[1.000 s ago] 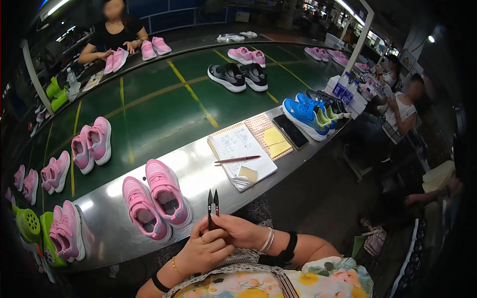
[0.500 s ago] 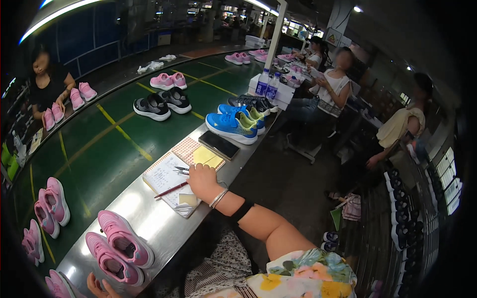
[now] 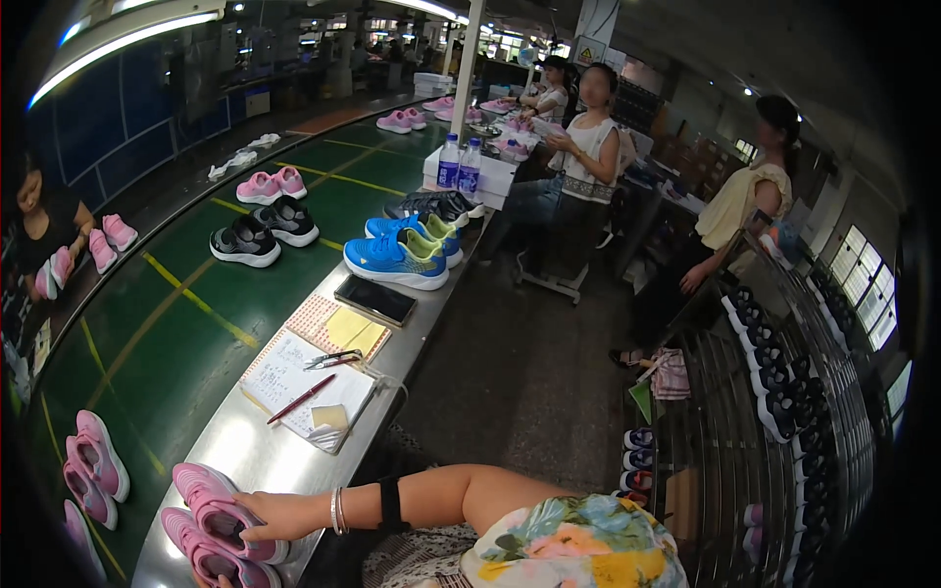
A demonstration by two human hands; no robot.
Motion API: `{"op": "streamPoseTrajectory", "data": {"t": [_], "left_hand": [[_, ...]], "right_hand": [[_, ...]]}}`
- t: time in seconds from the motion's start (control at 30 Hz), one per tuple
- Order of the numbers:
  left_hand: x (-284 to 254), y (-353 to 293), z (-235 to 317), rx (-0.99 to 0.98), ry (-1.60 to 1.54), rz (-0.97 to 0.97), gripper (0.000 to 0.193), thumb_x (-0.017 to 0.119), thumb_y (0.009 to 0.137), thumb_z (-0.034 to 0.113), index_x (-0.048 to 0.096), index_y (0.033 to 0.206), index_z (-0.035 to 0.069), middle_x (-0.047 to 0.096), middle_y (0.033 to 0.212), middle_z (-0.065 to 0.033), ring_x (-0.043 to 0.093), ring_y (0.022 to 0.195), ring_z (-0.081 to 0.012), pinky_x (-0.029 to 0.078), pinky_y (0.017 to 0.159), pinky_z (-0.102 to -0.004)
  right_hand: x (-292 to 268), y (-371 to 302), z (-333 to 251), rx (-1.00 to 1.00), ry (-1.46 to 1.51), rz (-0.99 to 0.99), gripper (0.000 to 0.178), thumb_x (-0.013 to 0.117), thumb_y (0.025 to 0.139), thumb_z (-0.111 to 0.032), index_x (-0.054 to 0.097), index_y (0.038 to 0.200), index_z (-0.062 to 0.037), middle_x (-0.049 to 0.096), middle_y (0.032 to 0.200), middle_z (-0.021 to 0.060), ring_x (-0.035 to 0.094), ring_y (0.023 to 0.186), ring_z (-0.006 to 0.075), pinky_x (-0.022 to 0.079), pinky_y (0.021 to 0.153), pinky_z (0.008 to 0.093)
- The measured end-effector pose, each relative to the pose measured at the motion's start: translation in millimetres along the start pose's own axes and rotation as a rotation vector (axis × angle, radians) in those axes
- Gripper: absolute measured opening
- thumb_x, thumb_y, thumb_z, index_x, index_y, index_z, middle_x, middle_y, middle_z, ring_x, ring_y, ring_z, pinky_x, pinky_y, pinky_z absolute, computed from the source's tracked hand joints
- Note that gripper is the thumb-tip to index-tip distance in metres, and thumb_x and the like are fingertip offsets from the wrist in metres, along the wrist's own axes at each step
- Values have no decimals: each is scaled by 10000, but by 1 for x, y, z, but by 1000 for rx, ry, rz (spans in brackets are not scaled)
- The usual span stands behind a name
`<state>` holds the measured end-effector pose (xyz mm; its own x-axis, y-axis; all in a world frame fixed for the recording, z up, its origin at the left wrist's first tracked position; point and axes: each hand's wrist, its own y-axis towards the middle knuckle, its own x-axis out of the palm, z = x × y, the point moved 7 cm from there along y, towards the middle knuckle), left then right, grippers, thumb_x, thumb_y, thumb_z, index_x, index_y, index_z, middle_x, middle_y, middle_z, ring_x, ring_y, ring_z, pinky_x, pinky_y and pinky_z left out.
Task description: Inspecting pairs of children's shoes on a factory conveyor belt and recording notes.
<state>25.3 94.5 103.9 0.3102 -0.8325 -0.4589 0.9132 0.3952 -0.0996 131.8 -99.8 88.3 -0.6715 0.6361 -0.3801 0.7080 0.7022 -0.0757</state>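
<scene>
The right hand [image 3: 277,516] lies flat, fingers spread, on a pink shoe [image 3: 223,509] at the near end of the steel tabletop [image 3: 235,446]. Just below it a second pink shoe [image 3: 201,557] lies alongside, and a fingertip of the left hand [image 3: 201,580] shows at its near edge; I cannot tell how that hand is set. Beyond the right hand, well apart, lie a notebook [image 3: 294,377] with a red pen [image 3: 302,399] on it, small scissors [image 3: 331,360], a yellow pad [image 3: 355,331] and a phone [image 3: 374,299], then blue shoes [image 3: 395,260]
</scene>
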Motion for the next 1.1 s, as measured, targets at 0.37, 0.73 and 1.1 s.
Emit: {"op": "streamPoseTrajectory", "data": {"t": [0.37,0.73,1.1], "left_hand": [[6,17,-18,163,-168,50,306,542,925,213,554,1149,5,557,1126,-172,549,1048,-302,426,921,-413],[40,-2,-33,-173,-1378,-141,477,459,889,27,385,1361,21,516,1284,-108,534,1144,-217,450,965,-357],[54,-9,-17,-140,-1377,-260,547,451,877,14,317,1407,32,482,1321,-120,519,1168,-223,436,987,-368]], "right_hand": [[-6,21,24,101,107,208,620,592,803,-230,387,1359,-50,622,1065,179,627,921,313,487,790,380],[3,-27,32,106,1237,97,447,435,969,-165,334,1392,-63,493,1311,101,526,1164,225,463,963,366],[13,-30,36,92,1245,31,517,447,976,-267,306,1413,-29,448,1373,104,459,1241,218,382,1034,363]]}}
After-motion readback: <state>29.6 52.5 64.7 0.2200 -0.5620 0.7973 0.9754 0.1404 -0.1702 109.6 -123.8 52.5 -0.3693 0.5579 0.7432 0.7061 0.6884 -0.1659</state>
